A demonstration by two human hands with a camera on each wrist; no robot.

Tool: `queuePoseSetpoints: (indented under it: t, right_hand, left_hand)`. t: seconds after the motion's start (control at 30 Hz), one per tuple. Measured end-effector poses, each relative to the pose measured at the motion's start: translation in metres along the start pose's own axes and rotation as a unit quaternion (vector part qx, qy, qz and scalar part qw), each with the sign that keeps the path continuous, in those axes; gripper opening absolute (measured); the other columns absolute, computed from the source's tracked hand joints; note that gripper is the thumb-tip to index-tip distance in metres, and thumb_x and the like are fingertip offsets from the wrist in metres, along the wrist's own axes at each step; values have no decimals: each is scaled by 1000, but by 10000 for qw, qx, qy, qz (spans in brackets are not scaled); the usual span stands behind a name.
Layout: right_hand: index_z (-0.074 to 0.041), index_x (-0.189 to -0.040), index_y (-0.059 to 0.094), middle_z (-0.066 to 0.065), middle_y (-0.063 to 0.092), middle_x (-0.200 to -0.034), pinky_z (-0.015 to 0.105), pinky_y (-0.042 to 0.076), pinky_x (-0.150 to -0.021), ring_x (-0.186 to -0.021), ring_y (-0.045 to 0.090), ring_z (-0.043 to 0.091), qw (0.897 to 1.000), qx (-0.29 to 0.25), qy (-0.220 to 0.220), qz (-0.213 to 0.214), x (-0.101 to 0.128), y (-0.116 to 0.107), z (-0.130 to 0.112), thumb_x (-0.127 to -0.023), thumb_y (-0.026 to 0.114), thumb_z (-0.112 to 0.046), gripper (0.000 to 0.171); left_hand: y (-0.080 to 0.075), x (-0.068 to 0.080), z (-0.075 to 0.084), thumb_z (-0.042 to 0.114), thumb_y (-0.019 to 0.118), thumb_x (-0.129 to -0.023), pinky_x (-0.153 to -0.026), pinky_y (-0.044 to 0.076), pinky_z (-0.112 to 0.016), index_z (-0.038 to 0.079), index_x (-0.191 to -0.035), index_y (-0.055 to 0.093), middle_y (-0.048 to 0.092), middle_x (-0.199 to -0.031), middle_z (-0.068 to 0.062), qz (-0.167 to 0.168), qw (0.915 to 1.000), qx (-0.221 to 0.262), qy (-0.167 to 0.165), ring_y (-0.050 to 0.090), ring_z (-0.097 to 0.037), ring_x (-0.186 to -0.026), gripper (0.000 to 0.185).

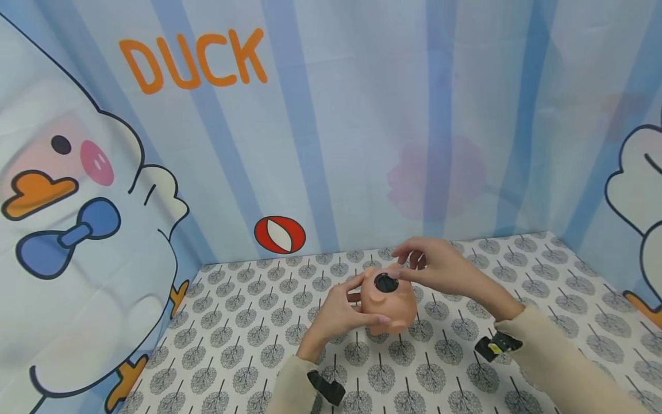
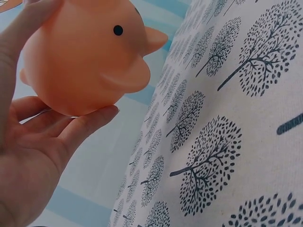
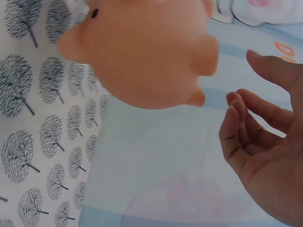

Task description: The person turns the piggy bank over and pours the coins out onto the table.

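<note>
Peach-coloured and rubbery, a pig toy (image 1: 389, 299) is sitting in the left hand (image 1: 338, 313), whose fingers are curling round its body and holding it just above the tree-print cloth (image 1: 248, 339). The right hand (image 1: 434, 267) is hovering at the toy's black plug (image 1: 385, 283), fingers loosely spread and gripping nothing. Behind both, a duck-printed backdrop (image 1: 331, 115) is hanging.

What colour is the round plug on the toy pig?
Black, set into the peach-orange pig; the plug shows best in the head view.
</note>
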State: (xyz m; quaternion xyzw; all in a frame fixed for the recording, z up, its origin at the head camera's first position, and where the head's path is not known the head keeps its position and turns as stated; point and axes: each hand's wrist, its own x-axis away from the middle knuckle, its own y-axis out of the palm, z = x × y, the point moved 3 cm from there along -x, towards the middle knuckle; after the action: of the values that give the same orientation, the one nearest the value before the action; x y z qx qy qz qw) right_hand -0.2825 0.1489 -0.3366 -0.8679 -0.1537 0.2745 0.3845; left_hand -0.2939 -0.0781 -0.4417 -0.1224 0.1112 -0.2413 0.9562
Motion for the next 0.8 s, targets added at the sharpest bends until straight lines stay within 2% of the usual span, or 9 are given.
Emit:
queuePoseSetpoints:
  t: [0.2, 0.47, 0.67, 0.8]
  right_hand:
    - [-9, -110, 78, -2, 73, -92, 23, 58, -70, -79, 63, 6, 9995, 3, 34, -300, -9, 2, -5, -96, 78, -21, 18]
    - [-13, -97, 80, -4, 75, -83, 21, 57, -61, -70, 63, 6, 9949, 167, 59, -997, -18, 13, -9, -94, 80, -20, 8]
    - [-10, -91, 81, -3, 76, -81, 20, 58, -63, -70, 64, 5, 9927, 373, 140, -1138, -24, 19, -12, -92, 80, -17, 7]
    - [-8, -88, 81, -1, 77, -79, 18, 59, -63, -69, 65, 4, 9914, 510, 127, -1200, -27, 20, -12, -92, 80, -15, 8]
  left_hand:
    - [0, 0, 0, 28, 95, -80, -95, 65, -28, 28, -161, 43, 58, -153, -6, 55, 10000, -47, -6, 70, -23, -124, 96]
    - [0, 1, -1, 26, 95, -79, -94, 66, -27, 20, -164, 39, 59, -152, -9, 156, 9999, -24, -57, 71, -25, -124, 101]
    - [-1, 0, -1, 30, 94, -80, -95, 66, -28, 24, -162, 42, 61, -149, -8, 163, 9999, -29, 29, 72, -22, -122, 98]
    - [1, 0, -3, 33, 94, -80, -96, 65, -28, 31, -160, 44, 63, -146, -6, 116, 9999, 5, 36, 72, -20, -121, 94]
